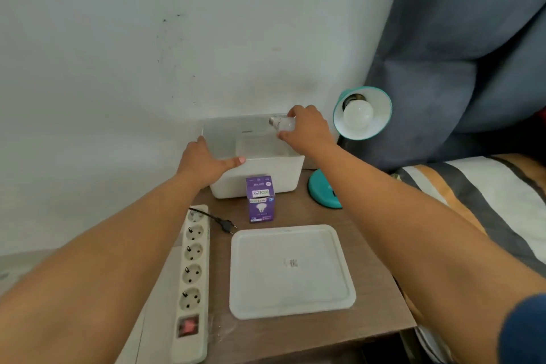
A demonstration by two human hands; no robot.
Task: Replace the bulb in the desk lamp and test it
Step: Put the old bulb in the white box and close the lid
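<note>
A teal desk lamp stands at the right of the small table, its shade (381, 115) tilted toward me with a white bulb (358, 114) screwed into it; its round base (320, 190) rests on the tabletop. My right hand (307, 130) holds a second white bulb (283, 123) over the open white plastic box (263, 174), metal screw end pointing left. My left hand (204, 161) grips the box's near-left rim. A purple bulb carton (260, 198) stands upright in front of the box. The lamp's black plug (226, 225) lies loose on the table, not in any socket.
A white lid (291, 270) lies flat on the brown table in front of the carton. A white power strip (192, 272) with several sockets and a red switch runs along the left edge. A wall is behind; a dark curtain and striped bedding are at the right.
</note>
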